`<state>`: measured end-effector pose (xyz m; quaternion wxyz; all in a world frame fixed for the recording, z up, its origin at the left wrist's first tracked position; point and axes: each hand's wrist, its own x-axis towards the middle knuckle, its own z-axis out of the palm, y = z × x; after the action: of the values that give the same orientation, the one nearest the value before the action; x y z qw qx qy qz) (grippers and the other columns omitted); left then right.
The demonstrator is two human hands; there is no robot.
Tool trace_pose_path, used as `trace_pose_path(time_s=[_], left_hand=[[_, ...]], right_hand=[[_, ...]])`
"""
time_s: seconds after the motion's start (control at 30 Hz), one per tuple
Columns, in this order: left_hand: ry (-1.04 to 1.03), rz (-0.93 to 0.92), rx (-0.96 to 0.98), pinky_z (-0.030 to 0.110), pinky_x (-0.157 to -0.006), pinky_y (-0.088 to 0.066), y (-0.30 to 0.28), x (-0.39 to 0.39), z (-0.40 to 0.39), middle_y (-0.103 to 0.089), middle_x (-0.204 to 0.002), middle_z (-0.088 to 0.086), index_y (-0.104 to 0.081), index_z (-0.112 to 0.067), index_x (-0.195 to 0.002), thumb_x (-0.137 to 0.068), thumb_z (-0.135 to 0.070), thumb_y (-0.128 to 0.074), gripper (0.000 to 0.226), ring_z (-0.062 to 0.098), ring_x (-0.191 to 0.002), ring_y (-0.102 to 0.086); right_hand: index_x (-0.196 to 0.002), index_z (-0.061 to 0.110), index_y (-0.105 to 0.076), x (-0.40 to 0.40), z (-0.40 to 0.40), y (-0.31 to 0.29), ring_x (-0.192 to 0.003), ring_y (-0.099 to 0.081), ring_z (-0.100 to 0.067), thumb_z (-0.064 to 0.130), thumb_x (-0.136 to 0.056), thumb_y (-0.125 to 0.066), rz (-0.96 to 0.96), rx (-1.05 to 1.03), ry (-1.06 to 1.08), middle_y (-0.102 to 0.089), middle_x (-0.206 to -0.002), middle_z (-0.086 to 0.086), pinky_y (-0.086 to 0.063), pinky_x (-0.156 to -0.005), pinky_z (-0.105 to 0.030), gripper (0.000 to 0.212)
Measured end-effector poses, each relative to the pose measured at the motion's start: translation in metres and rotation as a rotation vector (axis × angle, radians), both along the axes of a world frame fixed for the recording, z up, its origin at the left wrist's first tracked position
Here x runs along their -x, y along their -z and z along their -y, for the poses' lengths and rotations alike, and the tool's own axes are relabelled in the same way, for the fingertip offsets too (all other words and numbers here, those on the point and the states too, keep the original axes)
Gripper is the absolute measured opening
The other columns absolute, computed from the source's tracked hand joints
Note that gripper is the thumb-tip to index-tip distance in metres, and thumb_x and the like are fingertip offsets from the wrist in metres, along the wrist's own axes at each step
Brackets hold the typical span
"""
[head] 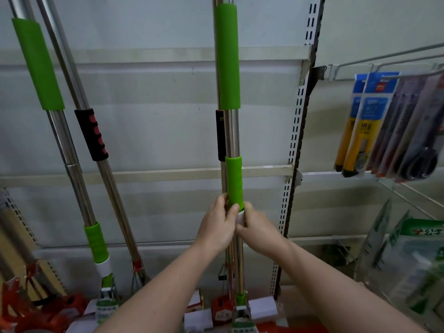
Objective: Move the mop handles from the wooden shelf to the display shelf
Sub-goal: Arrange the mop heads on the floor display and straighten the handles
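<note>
A steel mop handle with green foam sleeves (227, 58) stands upright in the middle of the view, against the white back panel of the display shelf (156, 116). My left hand (217, 225) and my right hand (255, 225) both grip it at the foot of its lower green sleeve, over a white collar. Close behind it stands a second handle with a black grip (220, 135). Two more handles lean at the left: a green-sleeved one (38, 66) and one with a black and red grip (91, 134).
A slotted shelf upright (299, 131) runs just right of the held handle. Packaged knives and scissors (384, 126) hang from wire hooks at the right. Packets (415, 263) fill a wire basket at lower right. Orange and white mop parts (223, 313) crowd the bottom shelf.
</note>
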<state>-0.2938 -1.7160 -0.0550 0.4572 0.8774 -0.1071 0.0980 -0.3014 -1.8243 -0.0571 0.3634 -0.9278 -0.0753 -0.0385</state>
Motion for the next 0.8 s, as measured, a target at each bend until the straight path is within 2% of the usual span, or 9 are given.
trace_pose_path(time_s=[0.33,0.53,0.63,0.73,0.8], left_hand=[[0.003,-0.022,-0.002,0.034,-0.098,-0.042,0.005,-0.019,0.002,-0.053,-0.133,0.008,-0.037,-0.017,-0.137,-0.097,-0.022,-0.041,0.040,0.025,-0.121,-0.050],[-0.017,0.002,0.005,0.030,-0.095,-0.040,0.008,-0.027,0.005,-0.053,-0.132,0.009,-0.037,-0.016,-0.137,-0.097,-0.020,-0.042,0.040,0.026,-0.120,-0.051],[-0.019,0.007,0.015,0.031,-0.095,-0.041,0.010,-0.028,0.006,-0.054,-0.130,0.009,-0.038,-0.017,-0.135,-0.096,-0.020,-0.042,0.039,0.026,-0.118,-0.052],[-0.021,0.005,0.029,0.034,-0.097,-0.042,0.011,-0.029,0.005,-0.054,-0.130,0.009,-0.038,-0.017,-0.135,-0.096,-0.020,-0.043,0.039,0.026,-0.118,-0.052],[-0.014,-0.002,0.037,0.036,-0.099,-0.042,0.010,-0.027,0.004,-0.054,-0.130,0.008,-0.038,-0.018,-0.136,-0.096,-0.021,-0.043,0.041,0.024,-0.117,-0.053]], right_hand=[[-0.118,0.009,-0.045,-0.022,0.001,0.002,-0.101,-0.059,-0.032,0.029,-0.092,-0.049,-0.009,-0.055,0.034,-0.063,-0.107,-0.017,-0.045,-0.081,-0.036,0.033],[-0.123,0.011,-0.045,-0.031,0.003,0.005,-0.104,-0.058,-0.031,0.030,-0.092,-0.048,0.011,-0.056,0.024,-0.063,-0.111,-0.015,-0.038,-0.072,-0.027,0.037],[-0.124,0.013,-0.045,-0.031,0.004,0.005,-0.103,-0.059,-0.030,0.030,-0.092,-0.049,0.016,-0.082,0.015,-0.064,-0.110,-0.014,-0.036,-0.072,-0.024,0.036],[-0.123,0.014,-0.046,-0.031,0.005,0.005,-0.094,-0.059,-0.024,0.029,-0.091,-0.051,0.015,-0.106,0.005,-0.063,-0.100,-0.008,-0.040,-0.073,-0.026,0.036],[-0.124,0.016,-0.046,-0.030,0.005,0.005,-0.087,-0.054,-0.015,0.030,-0.089,-0.054,0.006,-0.133,-0.007,-0.057,-0.090,0.002,-0.042,-0.073,-0.025,0.039]])
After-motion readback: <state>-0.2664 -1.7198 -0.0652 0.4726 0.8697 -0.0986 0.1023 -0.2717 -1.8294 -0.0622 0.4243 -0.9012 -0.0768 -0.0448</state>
